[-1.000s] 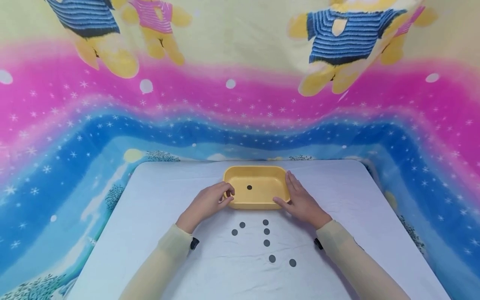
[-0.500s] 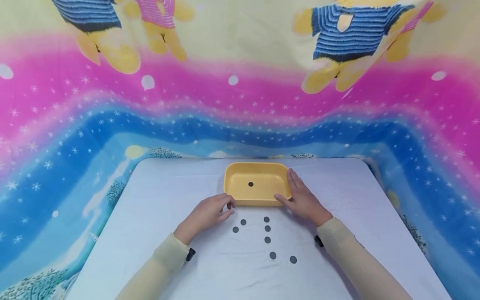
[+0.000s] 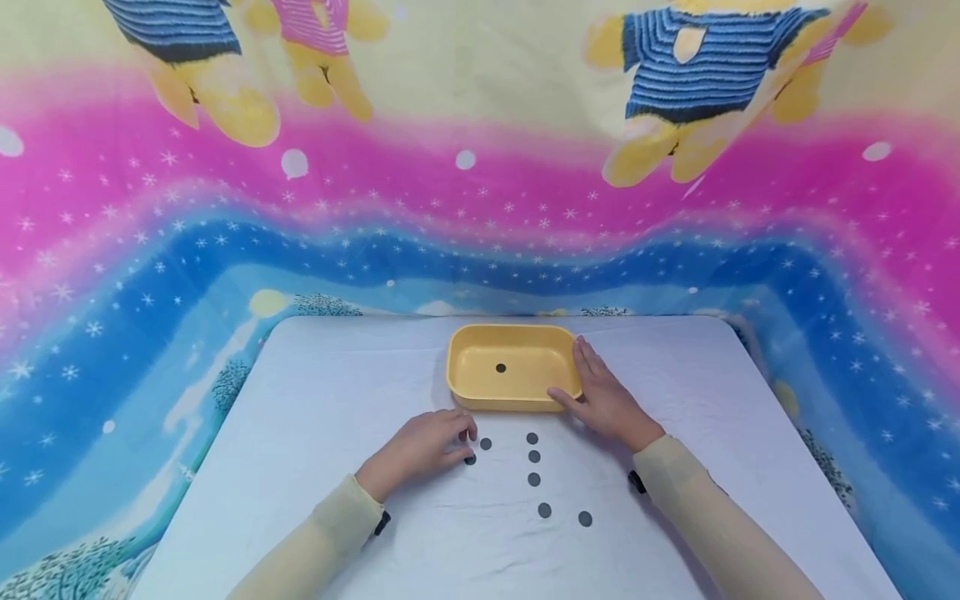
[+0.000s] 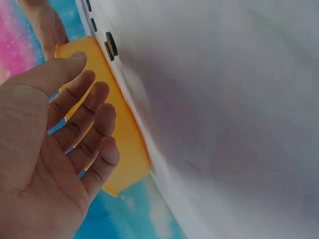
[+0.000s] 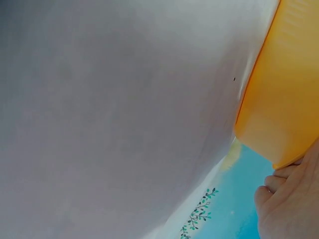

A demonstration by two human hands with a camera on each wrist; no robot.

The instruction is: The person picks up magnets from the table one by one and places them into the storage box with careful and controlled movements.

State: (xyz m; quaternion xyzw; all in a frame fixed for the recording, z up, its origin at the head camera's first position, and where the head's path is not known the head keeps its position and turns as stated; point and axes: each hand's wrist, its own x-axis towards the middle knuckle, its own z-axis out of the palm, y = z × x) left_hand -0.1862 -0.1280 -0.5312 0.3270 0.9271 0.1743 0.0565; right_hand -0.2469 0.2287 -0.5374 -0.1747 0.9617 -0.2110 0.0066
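Note:
In the head view my left hand [image 3: 418,448] is low over the white table, fingers loosely bent. Its thumb tip partly covers a dark round disc [image 3: 470,460]; whether they touch I cannot tell. Another disc [image 3: 486,444] lies just right of the fingertips. The left wrist view shows the fingers apart with nothing between them. My right hand [image 3: 609,406] holds the right end of a yellow rectangular box [image 3: 517,405], its thumb over the near rim and its fingers along the right side. One dark disc [image 3: 501,367] lies inside the box.
Right of the left hand, several more dark discs lie on the white cloth, among them a disc [image 3: 534,479] in a rough column and a disc [image 3: 585,519] nearer me. A patterned curtain [image 3: 480,242] surrounds the table's back and sides.
My left hand has moved from the box's left end toward me, down to the two left discs. The right hand keeps its hold on the box.

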